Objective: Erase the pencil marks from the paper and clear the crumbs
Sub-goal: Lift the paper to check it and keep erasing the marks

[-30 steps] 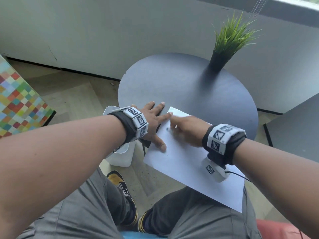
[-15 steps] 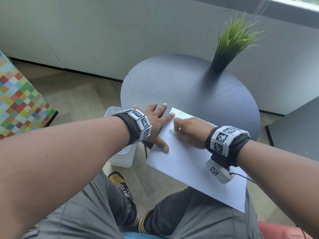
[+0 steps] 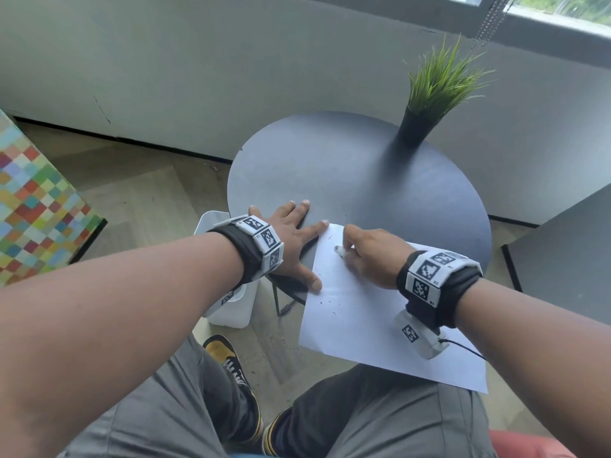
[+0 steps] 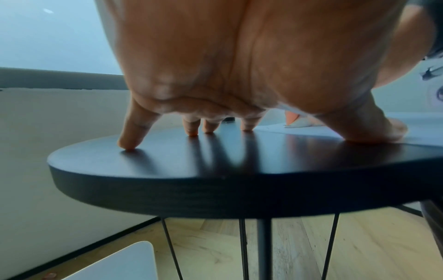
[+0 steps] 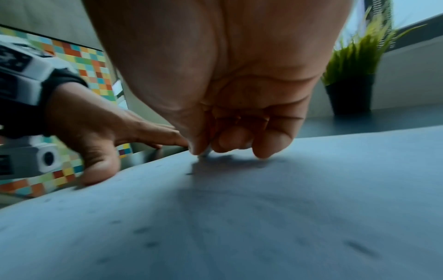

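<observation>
My right hand (image 3: 370, 259) pinches small white eraser (image 3: 340, 250) on white paper sheet (image 3: 357, 319), far-left corner; my left hand (image 3: 291, 239) flat, fingers spread, pinning sheet's left edge on dark round surface (image 3: 363, 180); crumbs (image 3: 322, 304) lie nearer me.

I see the white sheet of paper (image 3: 367, 312) lying flat and skewed on the round dark surface (image 3: 347, 173), its near part hanging out past the edge over the lap. A small white eraser (image 3: 340, 250) sits pinched in my right hand (image 3: 373, 256), its tip down on the paper near the far left corner, and my left hand (image 3: 291, 239) lies spread with forefinger and thumb on the sheet's left edge. Short dark crumbs (image 3: 325, 304) are scattered over the left part of the paper; any pencil marks are too faint to tell.
</observation>
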`<state>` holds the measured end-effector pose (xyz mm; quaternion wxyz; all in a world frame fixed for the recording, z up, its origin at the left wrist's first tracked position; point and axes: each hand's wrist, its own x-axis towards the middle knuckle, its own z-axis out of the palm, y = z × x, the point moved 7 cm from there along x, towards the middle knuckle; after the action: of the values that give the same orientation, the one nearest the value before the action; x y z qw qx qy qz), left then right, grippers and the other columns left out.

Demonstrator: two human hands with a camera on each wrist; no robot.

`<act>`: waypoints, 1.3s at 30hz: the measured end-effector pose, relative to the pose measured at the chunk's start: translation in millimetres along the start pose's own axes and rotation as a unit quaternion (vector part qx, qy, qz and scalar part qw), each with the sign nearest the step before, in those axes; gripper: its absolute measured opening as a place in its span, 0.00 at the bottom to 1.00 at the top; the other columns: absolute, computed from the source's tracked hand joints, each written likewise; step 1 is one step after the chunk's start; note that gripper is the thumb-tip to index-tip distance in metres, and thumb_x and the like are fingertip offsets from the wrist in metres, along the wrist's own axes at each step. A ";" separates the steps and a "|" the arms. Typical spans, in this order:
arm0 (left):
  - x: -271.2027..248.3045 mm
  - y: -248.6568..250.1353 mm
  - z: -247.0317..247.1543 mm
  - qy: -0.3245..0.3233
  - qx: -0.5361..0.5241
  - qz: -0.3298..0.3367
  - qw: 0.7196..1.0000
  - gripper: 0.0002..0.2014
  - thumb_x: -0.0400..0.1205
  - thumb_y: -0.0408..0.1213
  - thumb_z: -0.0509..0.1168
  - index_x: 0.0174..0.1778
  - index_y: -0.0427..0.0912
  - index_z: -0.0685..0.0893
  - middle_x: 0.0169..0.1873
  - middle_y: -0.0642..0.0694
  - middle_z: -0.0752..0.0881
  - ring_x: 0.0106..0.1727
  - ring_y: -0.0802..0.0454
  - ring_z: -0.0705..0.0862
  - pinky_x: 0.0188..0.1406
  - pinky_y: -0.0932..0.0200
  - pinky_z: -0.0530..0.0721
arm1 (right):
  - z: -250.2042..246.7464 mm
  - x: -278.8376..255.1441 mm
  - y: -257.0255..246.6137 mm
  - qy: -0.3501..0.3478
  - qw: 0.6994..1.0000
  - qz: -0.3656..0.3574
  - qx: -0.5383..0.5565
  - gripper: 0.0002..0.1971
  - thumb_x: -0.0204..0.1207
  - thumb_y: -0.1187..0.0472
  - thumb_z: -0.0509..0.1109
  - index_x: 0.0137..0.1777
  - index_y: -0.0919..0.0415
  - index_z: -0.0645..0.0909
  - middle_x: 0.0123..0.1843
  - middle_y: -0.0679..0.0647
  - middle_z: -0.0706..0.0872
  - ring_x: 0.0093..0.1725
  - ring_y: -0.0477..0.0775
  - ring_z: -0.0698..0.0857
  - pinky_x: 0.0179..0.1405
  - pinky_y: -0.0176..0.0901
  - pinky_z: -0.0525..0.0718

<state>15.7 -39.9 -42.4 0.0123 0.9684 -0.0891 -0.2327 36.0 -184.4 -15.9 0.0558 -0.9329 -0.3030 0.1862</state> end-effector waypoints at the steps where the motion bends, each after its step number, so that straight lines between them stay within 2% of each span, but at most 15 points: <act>1: -0.5 0.3 -0.2 -0.001 0.000 0.000 1.000 0.63 0.57 0.86 0.61 0.84 0.68 0.39 0.86 0.50 0.34 0.87 0.45 0.38 0.71 0.14 0.54 | 3.9 -2.3 -14.1 -0.009 0.999 -0.028 -0.013 0.14 0.85 0.48 0.57 0.55 0.59 0.72 0.48 0.57 0.84 0.48 0.64 0.81 0.44 0.50 0.79; 4: -1.0 0.7 -0.1 -0.002 0.006 0.003 1.000 0.63 0.58 0.84 0.62 0.85 0.66 0.40 0.86 0.47 0.35 0.87 0.43 0.39 0.70 0.14 0.55 | 14.5 -4.6 -48.2 -0.051 0.991 -0.117 -0.043 0.11 0.81 0.56 0.62 0.58 0.61 0.72 0.52 0.59 0.84 0.49 0.63 0.81 0.42 0.50 0.76; 6: -0.9 1.4 -0.9 0.002 0.008 0.007 1.000 0.63 0.57 0.84 0.63 0.85 0.65 0.41 0.87 0.47 0.36 0.87 0.42 0.41 0.68 0.13 0.57 | 2.9 12.7 -37.6 -0.026 0.995 -0.087 -0.042 0.12 0.82 0.56 0.61 0.62 0.60 0.71 0.54 0.59 0.84 0.49 0.62 0.80 0.41 0.46 0.72; 9: 1.0 0.8 -0.8 0.004 0.015 0.006 1.000 0.65 0.56 0.85 0.63 0.85 0.64 0.41 0.87 0.47 0.37 0.87 0.41 0.42 0.66 0.14 0.60 | -13.7 32.2 -9.8 0.031 0.999 -0.005 -0.042 0.10 0.84 0.51 0.56 0.52 0.58 0.70 0.50 0.60 0.85 0.45 0.64 0.80 0.39 0.47 0.74; 11: 2.0 0.5 0.3 0.003 0.011 0.005 1.000 0.65 0.55 0.85 0.63 0.85 0.65 0.42 0.87 0.47 0.37 0.87 0.41 0.41 0.66 0.13 0.60 | -6.2 29.9 -20.0 0.016 0.998 -0.033 -0.053 0.07 0.83 0.55 0.57 0.53 0.58 0.70 0.47 0.59 0.82 0.46 0.65 0.80 0.39 0.46 0.71; 14: 2.3 -0.2 1.3 0.001 0.001 0.005 1.000 0.65 0.54 0.85 0.63 0.84 0.67 0.42 0.87 0.48 0.36 0.87 0.43 0.40 0.67 0.12 0.57 | 5.9 22.7 -36.4 -0.026 0.993 -0.100 -0.052 0.13 0.82 0.60 0.58 0.64 0.58 0.71 0.50 0.58 0.81 0.45 0.62 0.76 0.39 0.46 0.71; 18: 3.3 -1.6 1.9 0.001 0.015 -0.001 1.000 0.66 0.54 0.87 0.61 0.84 0.66 0.40 0.86 0.49 0.35 0.87 0.43 0.40 0.66 0.13 0.59 | -13.6 37.6 -9.3 0.040 0.998 -0.023 -0.044 0.13 0.84 0.50 0.57 0.52 0.60 0.73 0.47 0.60 0.84 0.46 0.65 0.81 0.39 0.47 0.75; 20: 2.3 -1.3 1.9 0.000 0.009 0.000 1.000 0.65 0.53 0.87 0.62 0.84 0.67 0.40 0.87 0.49 0.35 0.87 0.43 0.40 0.65 0.12 0.59 | -7.9 31.8 -24.7 0.025 0.996 -0.070 -0.048 0.07 0.83 0.55 0.58 0.53 0.58 0.73 0.44 0.57 0.81 0.46 0.66 0.82 0.38 0.46 0.71; 22: 1.5 -0.5 1.7 -0.003 -0.001 0.002 1.000 0.65 0.53 0.86 0.63 0.84 0.69 0.41 0.86 0.49 0.35 0.87 0.43 0.39 0.65 0.11 0.57 | 3.2 23.5 -39.4 -0.020 0.990 -0.134 -0.046 0.08 0.82 0.59 0.60 0.58 0.56 0.75 0.45 0.56 0.79 0.45 0.64 0.80 0.38 0.46 0.72; 27: 1.5 -0.5 0.4 -0.007 0.009 -0.004 1.000 0.66 0.53 0.86 0.63 0.84 0.66 0.41 0.86 0.49 0.35 0.87 0.42 0.40 0.66 0.12 0.60 | -15.6 38.1 -7.4 0.049 0.996 -0.039 -0.061 0.11 0.84 0.50 0.57 0.51 0.59 0.72 0.46 0.60 0.84 0.47 0.66 0.82 0.38 0.47 0.75; 29: 0.7 0.6 -1.0 -0.009 0.010 -0.002 1.000 0.66 0.54 0.85 0.64 0.84 0.66 0.42 0.87 0.48 0.36 0.87 0.42 0.40 0.65 0.12 0.59 | -5.0 29.5 -24.7 0.022 0.994 -0.083 -0.069 0.09 0.83 0.56 0.59 0.57 0.59 0.73 0.51 0.59 0.83 0.50 0.65 0.82 0.39 0.46 0.72; 32: -1.7 3.5 -4.6 -0.015 0.016 -0.002 1.000 0.65 0.56 0.84 0.65 0.85 0.65 0.41 0.87 0.46 0.36 0.87 0.41 0.41 0.67 0.15 0.61 | 16.0 14.8 -44.0 -0.055 0.981 -0.173 -0.068 0.11 0.81 0.58 0.63 0.61 0.57 0.75 0.52 0.58 0.84 0.51 0.63 0.82 0.43 0.49 0.77; 36: -3.6 7.4 -7.7 -0.012 0.032 -0.001 0.999 0.65 0.59 0.81 0.67 0.86 0.61 0.40 0.87 0.42 0.38 0.86 0.38 0.42 0.72 0.23 0.64 | -10.9 32.1 -6.1 0.033 0.996 -0.039 -0.070 0.12 0.84 0.49 0.56 0.57 0.57 0.73 0.51 0.59 0.85 0.49 0.63 0.82 0.40 0.45 0.72; 37: -4.3 7.6 -7.6 -0.012 0.034 -0.001 0.999 0.65 0.60 0.81 0.67 0.86 0.60 0.41 0.87 0.42 0.38 0.86 0.38 0.42 0.72 0.24 0.64 | -11.9 30.1 -5.7 0.044 0.996 -0.024 -0.072 0.12 0.85 0.49 0.55 0.55 0.57 0.72 0.50 0.59 0.84 0.49 0.64 0.82 0.40 0.46 0.73; 39: -5.1 7.6 -8.2 -0.015 0.034 -0.002 0.999 0.65 0.60 0.80 0.68 0.87 0.60 0.41 0.87 0.42 0.37 0.86 0.38 0.42 0.73 0.24 0.63 | -2.3 22.4 -26.4 0.028 0.994 -0.069 -0.074 0.10 0.84 0.53 0.58 0.60 0.56 0.71 0.52 0.56 0.84 0.51 0.64 0.83 0.42 0.49 0.77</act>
<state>13.7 -46.6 -32.4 -0.0220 0.9649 -0.0956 -0.2438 39.3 -149.9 -15.1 0.0083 -0.9162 -0.3780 0.1328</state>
